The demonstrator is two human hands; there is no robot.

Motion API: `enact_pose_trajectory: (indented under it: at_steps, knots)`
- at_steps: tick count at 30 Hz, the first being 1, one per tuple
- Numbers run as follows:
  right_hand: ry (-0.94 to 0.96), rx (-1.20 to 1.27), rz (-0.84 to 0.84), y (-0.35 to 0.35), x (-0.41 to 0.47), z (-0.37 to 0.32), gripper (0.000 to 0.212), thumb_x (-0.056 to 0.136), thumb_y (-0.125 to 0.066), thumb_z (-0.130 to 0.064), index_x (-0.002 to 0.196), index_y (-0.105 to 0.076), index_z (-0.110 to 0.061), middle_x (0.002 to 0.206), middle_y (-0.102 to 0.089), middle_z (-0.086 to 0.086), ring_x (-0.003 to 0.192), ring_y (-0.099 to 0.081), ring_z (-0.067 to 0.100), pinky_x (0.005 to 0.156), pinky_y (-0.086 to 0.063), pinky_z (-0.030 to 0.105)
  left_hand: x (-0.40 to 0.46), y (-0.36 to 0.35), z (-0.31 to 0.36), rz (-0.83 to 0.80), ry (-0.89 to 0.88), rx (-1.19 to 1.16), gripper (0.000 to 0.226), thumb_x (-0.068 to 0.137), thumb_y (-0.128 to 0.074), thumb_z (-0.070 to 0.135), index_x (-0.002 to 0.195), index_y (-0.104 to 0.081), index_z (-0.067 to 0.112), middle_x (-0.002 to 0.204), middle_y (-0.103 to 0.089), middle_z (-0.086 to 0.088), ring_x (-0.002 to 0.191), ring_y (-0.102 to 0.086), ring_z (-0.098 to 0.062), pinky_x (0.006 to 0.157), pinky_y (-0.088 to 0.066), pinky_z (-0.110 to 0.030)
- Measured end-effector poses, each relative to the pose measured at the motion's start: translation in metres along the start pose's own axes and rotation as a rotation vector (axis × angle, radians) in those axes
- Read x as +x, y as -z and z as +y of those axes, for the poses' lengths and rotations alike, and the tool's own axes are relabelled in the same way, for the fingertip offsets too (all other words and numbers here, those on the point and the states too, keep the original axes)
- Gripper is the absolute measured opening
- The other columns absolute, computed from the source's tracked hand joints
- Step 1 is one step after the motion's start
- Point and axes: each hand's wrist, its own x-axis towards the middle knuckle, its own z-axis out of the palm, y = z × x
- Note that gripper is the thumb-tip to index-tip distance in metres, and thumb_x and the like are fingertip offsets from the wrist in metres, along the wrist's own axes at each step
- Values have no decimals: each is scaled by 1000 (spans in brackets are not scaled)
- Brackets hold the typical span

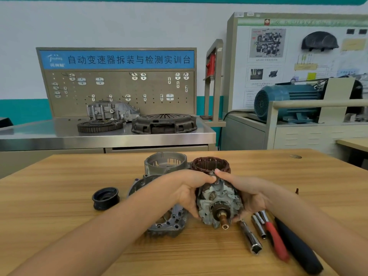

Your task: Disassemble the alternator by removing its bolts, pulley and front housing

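**Alternator rotor lifted clear: steady it, then set it down**

Alternator rotor (218, 202), a grey, corroded claw-pole core on a coppery shaft that ends in a hollow hex tip, held just above the wooden table (59, 196), shaft end tilted toward the camera. Gripped from both sides: left hand (187, 193) curled round the left flank, right hand (249, 193) curled round the right, thumbs nearly meeting on top. Fingers underneath hidden by the core, so no telling how far they wrap.

Apparently well along: black ribbed pulley (105, 198) lying apart to the left, flat grey cast housing plate with round holes (169, 220) resting under the left wrist, open grey ring-shaped housing (166, 161) standing behind, and dark copper-wound stator ring (211, 165) just beside it, touching or nearly so. No bolts plainly visible.

To do this step well, judging from the layout:

- Keep the grip on the iron claws, not on the slip-ring end or the shaft; likely heavy and top-loaded, so support from below.
- Watch the sharp, flaking pole edges against the palms.
- Hold level before moving; a tilted shaft invites a slip toward the tools.
- Pick a bare patch of table to the left front, away from the chrome sockets (251, 238) and the red-handled tool (276, 242) and black-handled tool (298, 250) lying close on the right.
- Lay it on its side, chocked against rolling, not stood on the shaft tip.
- Avoid knocking the stator windings behind while drawing it back.
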Motion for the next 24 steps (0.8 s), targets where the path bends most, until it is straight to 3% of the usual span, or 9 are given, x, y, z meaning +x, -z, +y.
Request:
enact_pose_trajectory:
  at_steps: [8, 10, 12, 14, 17, 19, 21, 24]
  knots:
    - [93, -246, 0, -1, -16, -10, 66, 81, -61, -52, 128, -45, -8, 122, -57, 20, 108, -60, 34, 89, -52, 47, -4, 3, 2, -13, -103, 43, 21, 102, -38, 20, 101, -49, 3, 123, -54, -20, 124, -47, -37, 101, -35, -56]
    - [141, -313, 55, -4, -21, -9, 59, 82, -62, -51, 121, -48, -9, 116, -61, 16, 104, -62, 29, 87, -53, 43, -10, 5, -3, -36, -164, 63, 17, 102, -36, 15, 103, -50, 6, 122, -57, -17, 117, -54, -32, 94, -44, -49]
    - [190, -352, 129, -9, -21, -2, 47, 82, -63, -51, 105, -51, -11, 102, -64, 10, 96, -63, 23, 84, -54, 38, -16, 10, -10, -6, -259, 73, 16, 101, -39, 13, 105, -53, 6, 111, -61, -12, 95, -63, -23, 80, -52, -35]
    - [223, -378, 228, -17, -21, 6, 49, 82, -61, -54, 103, -51, -11, 102, -63, 6, 91, -59, 18, 79, -52, 32, -24, 18, -16, 100, -412, 147, 24, 98, -47, 16, 119, -52, 7, 113, -61, -9, 88, -61, -15, 81, -52, -28]
    - [353, -388, 387, -28, -16, 14, 85, 80, -61, -57, 140, -26, -8, 139, -42, 13, 113, -46, 21, 89, -41, 33, -36, 42, -31, 425, -722, 590, 43, 95, -51, 35, 135, -46, 21, 134, -52, 3, 107, -51, -6, 97, -43, -27]
    - [489, -276, 389, -33, -12, 18, 97, 78, -63, -57, 148, -10, -18, 151, -28, 8, 130, -36, 24, 101, -35, 38, -42, 65, -50, 620, -838, 900, 66, 88, -49, 57, 144, -31, 28, 147, -37, 6, 122, -41, -6, 101, -37, -28]
    - [599, -111, 354, -39, -12, 20, 90, 78, -62, -58, 148, -16, -27, 149, -32, 3, 125, -39, 18, 95, -35, 34, -45, 91, -73, 660, -737, 1103, 94, 71, -41, 85, 148, -11, 40, 158, -11, 5, 140, -21, -15, 113, -26, -41]
    - [659, -98, 371, -44, -6, 23, 72, 81, -62, -53, 143, -31, -32, 143, -39, -2, 119, -42, 15, 89, -34, 29, -41, 116, -104, 565, -573, 1177, 110, 47, -32, 99, 143, 0, 55, 157, 15, 12, 143, 13, -9, 116, -15, -43]
